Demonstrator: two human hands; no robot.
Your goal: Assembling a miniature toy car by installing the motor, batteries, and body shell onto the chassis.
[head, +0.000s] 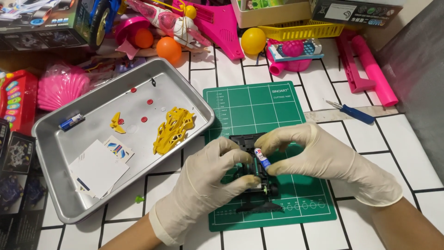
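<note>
Both my hands wear cream latex gloves over a green cutting mat point(259, 109). My left hand point(206, 183) grips the side of a small black toy car chassis point(256, 178) that rests on the mat. My right hand point(323, 159) pinches a small blue and white battery point(262, 159) between thumb and forefinger, right over the top of the chassis. A black flat part point(259, 207) lies on the mat just below the chassis.
A metal tray point(60, 143) at left holds a yellow car body shell point(173, 129), a second battery point(71, 121), paper sheets and small red bits. A blue screwdriver point(354, 112) lies at right. Pink toys, orange and yellow balls and boxes crowd the back.
</note>
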